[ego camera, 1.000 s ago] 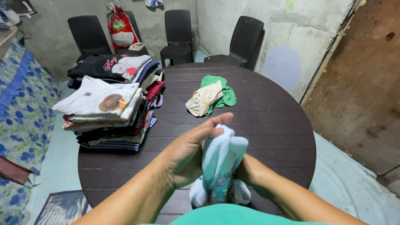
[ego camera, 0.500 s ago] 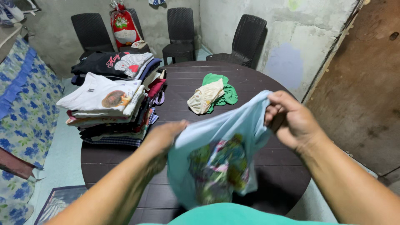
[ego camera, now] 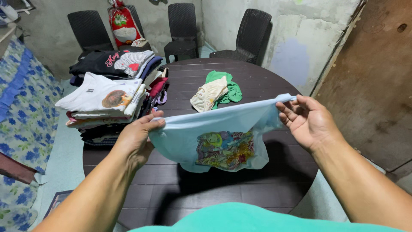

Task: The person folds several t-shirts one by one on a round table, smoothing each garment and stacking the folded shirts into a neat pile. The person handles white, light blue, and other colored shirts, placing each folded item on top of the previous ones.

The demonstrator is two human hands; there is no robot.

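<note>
Light-blue shirt [ego camera: 219, 137] is stretched out flat in the air between both hands, above the near half of the round dark table [ego camera: 257, 86]. Printed colourful graphic faces the camera, low centre of the cloth.

Head view, hands:
- left hand [ego camera: 136, 136]: closed on the shirt's left upper edge, thumb on top, fingers curled under the fabric.
- right hand [ego camera: 308, 120]: pinching the right upper corner between thumb and fingertips, palm turned toward the camera, remaining fingers loosely spread.
- top edge of the cloth runs taut from hand to hand, slightly higher on the right; bottom hem hangs loose (can't tell if it touches the tabletop).

Around it:
- tall stack of folded clothes [ego camera: 107, 103] on the left side of the table, white printed tee on the nearer pile, black printed top on the farther one.
- cream garment [ego camera: 209, 95] lying on a crumpled green garment [ego camera: 227, 88], mid-table, beyond the shirt, well apart from it.
- three dark plastic chairs [ego camera: 182, 25] along the far wall; red bag [ego camera: 121, 23] propped between the left two.
- blue floral fabric [ego camera: 21, 111] at far left.
</note>
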